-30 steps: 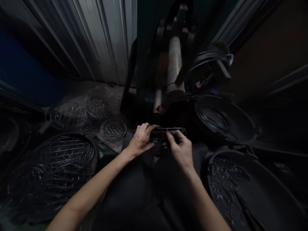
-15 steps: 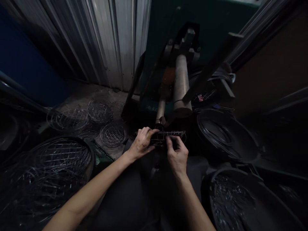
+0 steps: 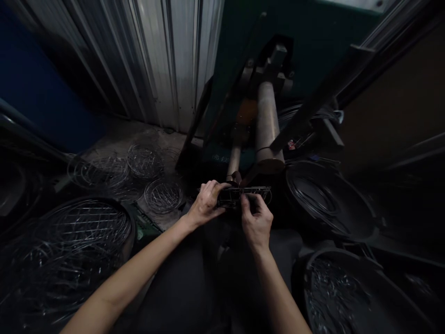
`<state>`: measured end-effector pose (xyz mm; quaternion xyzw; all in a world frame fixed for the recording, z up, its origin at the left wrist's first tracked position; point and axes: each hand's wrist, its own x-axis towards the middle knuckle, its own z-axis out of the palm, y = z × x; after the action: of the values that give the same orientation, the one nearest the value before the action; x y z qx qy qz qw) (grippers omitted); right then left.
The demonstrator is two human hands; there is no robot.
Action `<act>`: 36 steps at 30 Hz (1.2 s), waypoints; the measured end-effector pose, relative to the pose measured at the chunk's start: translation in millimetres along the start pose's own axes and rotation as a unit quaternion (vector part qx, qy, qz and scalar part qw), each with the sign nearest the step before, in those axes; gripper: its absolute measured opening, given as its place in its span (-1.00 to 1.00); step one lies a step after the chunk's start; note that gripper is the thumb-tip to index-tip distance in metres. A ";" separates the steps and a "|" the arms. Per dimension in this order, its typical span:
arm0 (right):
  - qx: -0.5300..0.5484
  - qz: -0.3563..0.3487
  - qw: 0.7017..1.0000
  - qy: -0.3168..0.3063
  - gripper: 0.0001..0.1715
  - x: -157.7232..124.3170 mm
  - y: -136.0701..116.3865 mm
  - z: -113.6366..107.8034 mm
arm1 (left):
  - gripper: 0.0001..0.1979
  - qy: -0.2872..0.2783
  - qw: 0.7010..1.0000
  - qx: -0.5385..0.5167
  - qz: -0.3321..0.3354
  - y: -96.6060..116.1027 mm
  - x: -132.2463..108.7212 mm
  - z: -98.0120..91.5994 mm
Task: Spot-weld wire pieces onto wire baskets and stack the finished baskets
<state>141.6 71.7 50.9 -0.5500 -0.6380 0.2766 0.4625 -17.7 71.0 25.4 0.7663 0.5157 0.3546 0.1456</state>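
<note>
A small round wire mesh basket (image 3: 243, 196) is held edge-on in front of me, just below the end of a machine's metal roller (image 3: 268, 124). My left hand (image 3: 207, 203) grips its left rim, fingers curled over the top wire. My right hand (image 3: 256, 221) pinches the basket's near side from below, thumb and fingers closed on the wires. Both forearms reach in from the bottom of the view.
Several finished wire mesh baskets (image 3: 163, 195) lie on the floor at left, and a large tub (image 3: 74, 246) is piled with more. Dark tubs hold wire rings (image 3: 327, 199) and loose wire pieces (image 3: 333, 292) at right. Corrugated metal wall (image 3: 163, 60) stands behind.
Both hands with the basket have moved slightly up toward the roller end. My right hand has slid a little leftward along the basket. The view has tilted.
</note>
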 end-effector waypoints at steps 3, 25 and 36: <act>-0.001 0.001 1.000 0.001 -0.70 3.6 0.6 2.5 | -0.42 -0.003 1.000 0.004 -0.002 -1.1 3.5 -0.9; -0.067 0.092 0.992 0.051 -0.57 -41.1 11.6 -78.5 | -0.37 -0.048 0.999 0.006 -0.012 11.1 -6.0 -18.2; -0.408 0.410 0.806 -0.122 -0.65 -147.4 184.1 -212.9 | -0.09 -0.189 0.981 -0.041 -0.018 35.3 -39.0 16.6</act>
<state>409.3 -58.1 -60.6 -0.8602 -0.4585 0.2192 -0.0428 9.6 23.4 19.1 0.8034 0.4775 0.2212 0.2784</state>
